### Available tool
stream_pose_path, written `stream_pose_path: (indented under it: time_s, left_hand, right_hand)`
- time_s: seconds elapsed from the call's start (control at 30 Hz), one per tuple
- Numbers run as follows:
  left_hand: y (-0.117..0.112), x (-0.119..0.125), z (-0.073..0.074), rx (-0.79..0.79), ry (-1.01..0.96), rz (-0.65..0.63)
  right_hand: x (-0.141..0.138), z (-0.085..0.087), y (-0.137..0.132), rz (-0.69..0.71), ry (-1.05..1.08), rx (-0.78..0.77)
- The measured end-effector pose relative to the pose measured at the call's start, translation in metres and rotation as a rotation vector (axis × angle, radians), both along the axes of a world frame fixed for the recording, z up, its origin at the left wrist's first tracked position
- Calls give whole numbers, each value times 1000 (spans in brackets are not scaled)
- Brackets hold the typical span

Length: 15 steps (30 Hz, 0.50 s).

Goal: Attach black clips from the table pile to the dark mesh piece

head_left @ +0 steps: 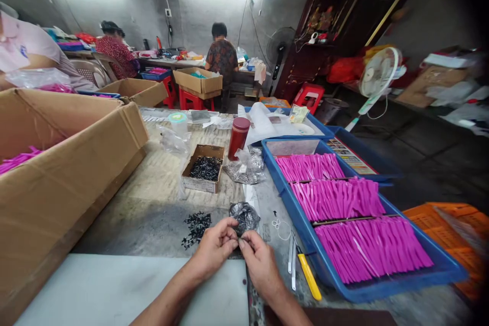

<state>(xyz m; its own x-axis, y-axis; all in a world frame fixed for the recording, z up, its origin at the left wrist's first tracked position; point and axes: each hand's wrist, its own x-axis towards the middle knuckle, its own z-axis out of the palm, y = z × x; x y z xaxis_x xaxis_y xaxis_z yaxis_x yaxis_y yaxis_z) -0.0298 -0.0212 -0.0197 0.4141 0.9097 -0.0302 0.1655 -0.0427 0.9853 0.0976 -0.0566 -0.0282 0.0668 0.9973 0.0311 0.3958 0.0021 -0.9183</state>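
Observation:
My left hand (218,242) and my right hand (256,254) meet fingertip to fingertip over the near part of the table. Both are closed in a pinch, and whatever sits between the fingertips is too small to make out. Just beyond them lies a black plastic bag (244,215) with dark contents. To the left of my left hand is a loose pile of small black parts (196,229). A shallow cardboard box (198,184) farther back holds many similar small black pieces (206,168).
A blue tray (359,293) with rows of magenta strips (374,249) stands at right. Beside it lie a yellow-handled tool (309,277) and metal blades (293,265). A large cardboard box (76,193) flanks the left; a red cylindrical container (239,140) stands behind. People (222,56) sit farther back.

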Motion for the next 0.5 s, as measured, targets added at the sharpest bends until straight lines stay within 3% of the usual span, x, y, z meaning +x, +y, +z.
stream_pose_path:
  time_s: [0.1, 0.3, 0.5]
  left_hand:
    - [2, -1, 0, -62, -25, 25]
    - [2, -4, 4, 64, 203, 6]
    - [4, -5, 4, 94, 182, 6]
  right_hand:
    - [-2, -2, 1, -2, 24, 1]
    - [-2, -4, 1, 0, -7, 3]
    - [11, 7, 16, 40, -135, 33]
